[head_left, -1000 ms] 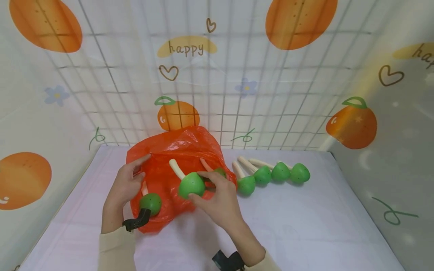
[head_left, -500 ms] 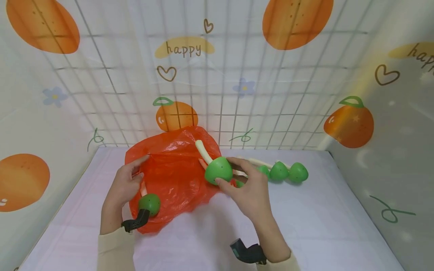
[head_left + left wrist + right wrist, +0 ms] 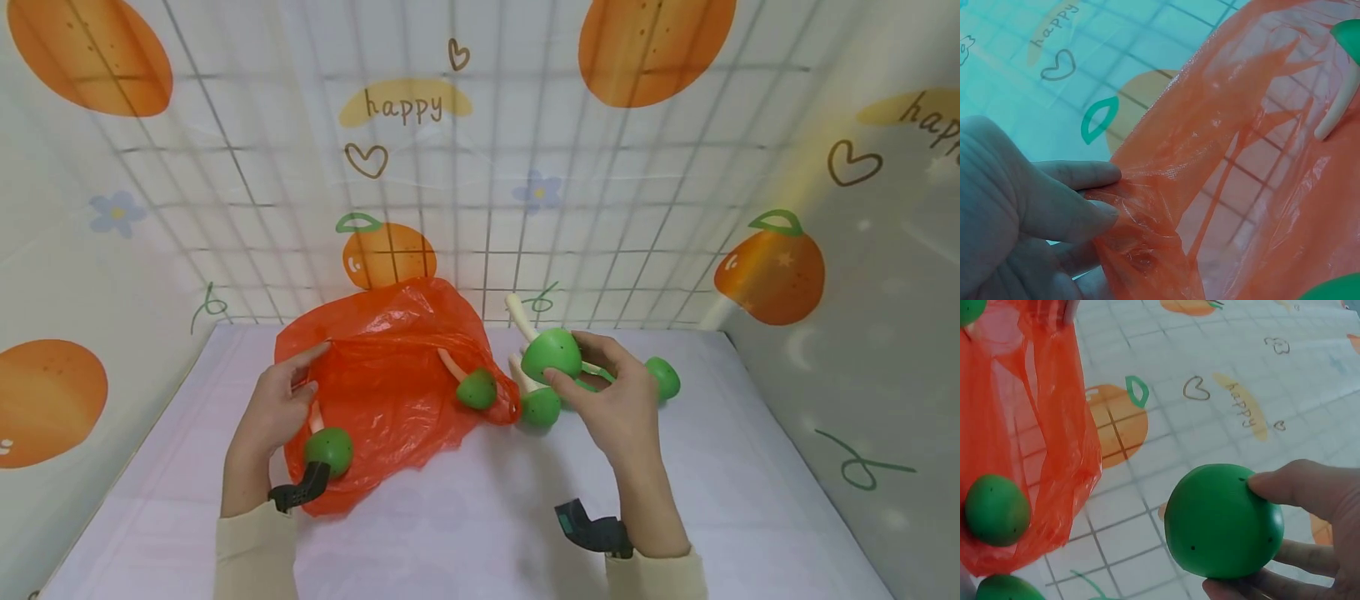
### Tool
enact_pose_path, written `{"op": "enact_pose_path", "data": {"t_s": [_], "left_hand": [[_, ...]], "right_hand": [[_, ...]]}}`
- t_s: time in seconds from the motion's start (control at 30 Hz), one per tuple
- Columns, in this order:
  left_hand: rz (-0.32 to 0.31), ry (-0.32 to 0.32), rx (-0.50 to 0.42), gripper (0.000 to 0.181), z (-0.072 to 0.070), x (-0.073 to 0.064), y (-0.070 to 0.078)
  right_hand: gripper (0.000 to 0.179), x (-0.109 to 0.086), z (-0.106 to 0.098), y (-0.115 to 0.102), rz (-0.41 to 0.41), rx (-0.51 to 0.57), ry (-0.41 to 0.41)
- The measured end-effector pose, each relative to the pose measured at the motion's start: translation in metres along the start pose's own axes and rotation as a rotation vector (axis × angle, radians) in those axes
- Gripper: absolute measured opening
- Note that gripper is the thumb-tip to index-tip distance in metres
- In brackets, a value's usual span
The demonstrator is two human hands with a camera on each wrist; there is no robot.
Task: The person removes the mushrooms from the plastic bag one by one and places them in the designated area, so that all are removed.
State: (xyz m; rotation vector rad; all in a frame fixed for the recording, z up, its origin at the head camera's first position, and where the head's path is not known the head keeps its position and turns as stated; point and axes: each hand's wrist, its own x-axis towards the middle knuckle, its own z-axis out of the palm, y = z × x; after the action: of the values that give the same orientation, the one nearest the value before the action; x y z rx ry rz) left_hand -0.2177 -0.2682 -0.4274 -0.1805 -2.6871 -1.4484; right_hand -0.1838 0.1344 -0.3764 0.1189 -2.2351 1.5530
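Observation:
In the head view a red plastic bag (image 3: 397, 392) lies on the table, its edge pinched between the thumb and fingers of my left hand (image 3: 277, 408). My right hand (image 3: 615, 392) holds a toy mushroom (image 3: 552, 355) by its green dotted cap, right of the bag, with the pale stem pointing up and away. The right wrist view shows that cap (image 3: 1222, 519) between thumb and fingers, its stem mostly hidden behind. Two more mushrooms show at the bag: one at its right side (image 3: 476, 389), another near my left wrist (image 3: 328, 451).
Right of the bag, several green-capped mushrooms lie in a row, partly hidden by my right hand; one mushroom (image 3: 540, 407) is at the near left end, another (image 3: 663, 379) at the far right. A white grid wall (image 3: 630, 242) with printed oranges rises behind the table (image 3: 735, 483).
My right hand has carried the mushroom rightward from over the bag to over the row of mushrooms. My left hand stays at the bag's edge.

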Motion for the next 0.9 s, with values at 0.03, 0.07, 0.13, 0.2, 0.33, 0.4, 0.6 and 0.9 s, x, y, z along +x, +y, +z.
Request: {"op": "enact_pose_path", "data": {"t_s": [0.03,0.07,0.13,0.2,0.33,0.4,0.6,0.9], "left_hand": [[-0.003,-0.003,0.003,0.060,0.000,0.000,0.000],[-0.005,-0.004,0.007,0.060,0.000,0.000,0.000],[-0.008,-0.008,0.012,0.060,0.001,0.001,0.000],[-0.012,-0.009,0.017,0.060,0.001,0.001,0.001],[-0.028,-0.013,0.013,0.060,0.001,0.000,0.003],[-0.037,-0.016,0.011,0.061,0.001,-0.001,0.005],[-0.038,-0.018,0.006,0.061,0.000,-0.002,0.006],[-0.035,-0.023,-0.003,0.062,0.001,-0.002,0.006]], "right_hand": [[0.048,0.000,-0.001,0.002,0.004,0.000,0.002],[0.049,0.001,-0.002,0.003,0.008,-0.005,0.002],[0.049,0.001,-0.004,0.007,0.014,-0.027,0.000],[0.050,0.001,-0.005,0.010,0.023,-0.061,-0.005],[0.051,0.001,-0.012,0.017,0.035,-0.104,-0.003],[0.051,0.001,-0.017,0.021,0.034,-0.114,0.009],[0.050,0.002,-0.034,0.034,0.036,-0.149,0.095],[0.055,0.009,-0.061,0.057,0.175,-0.252,0.246]]}}
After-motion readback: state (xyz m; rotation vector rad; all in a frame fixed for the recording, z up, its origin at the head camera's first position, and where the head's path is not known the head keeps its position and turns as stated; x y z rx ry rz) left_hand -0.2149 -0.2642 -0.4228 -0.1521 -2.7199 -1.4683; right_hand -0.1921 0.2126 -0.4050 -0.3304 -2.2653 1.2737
